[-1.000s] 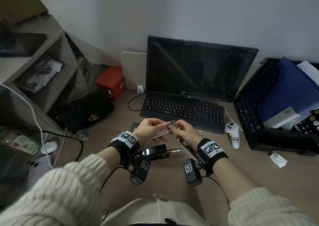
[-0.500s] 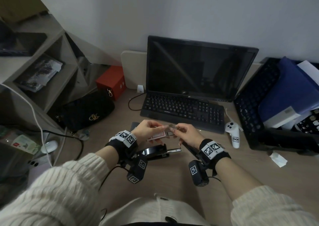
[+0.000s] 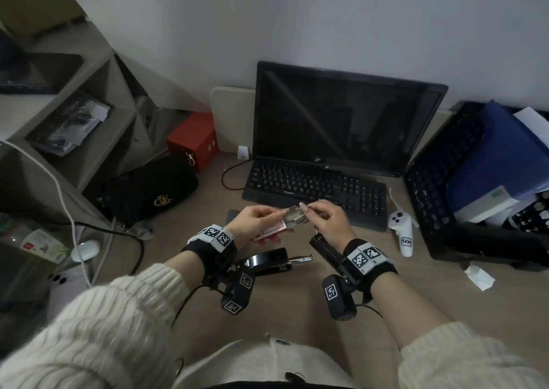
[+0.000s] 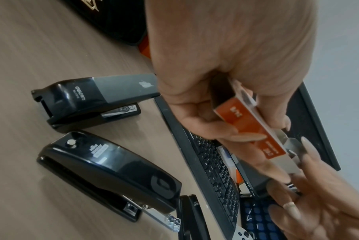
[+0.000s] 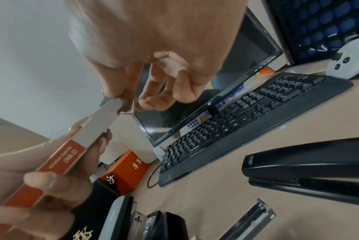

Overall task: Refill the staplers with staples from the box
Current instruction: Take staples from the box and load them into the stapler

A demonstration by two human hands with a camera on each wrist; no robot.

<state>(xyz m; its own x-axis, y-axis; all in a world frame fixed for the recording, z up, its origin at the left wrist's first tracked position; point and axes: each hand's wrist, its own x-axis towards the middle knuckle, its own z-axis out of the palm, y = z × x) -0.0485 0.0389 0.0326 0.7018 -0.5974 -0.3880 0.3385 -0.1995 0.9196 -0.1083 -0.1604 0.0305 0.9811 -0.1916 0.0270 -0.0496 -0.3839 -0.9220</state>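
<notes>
My left hand: grips the orange staple box, held above the desk before the keyboard
My right hand: fingertips pinch the grey inner tray at the box's open end
Staplers: three black ones lie on the desk under my hands; the round-topped stapler has its metal rail out

My left hand and right hand meet above the desk, with the staple box between them. Below and behind my left hand lies a stapler, its staple rail sticking out toward my right wrist. Another stapler lies under my right hand. Beyond both hands sits the keyboard, the monitor behind it. Right of my right hand lies a controller, left of my left hand a bag.
</notes>
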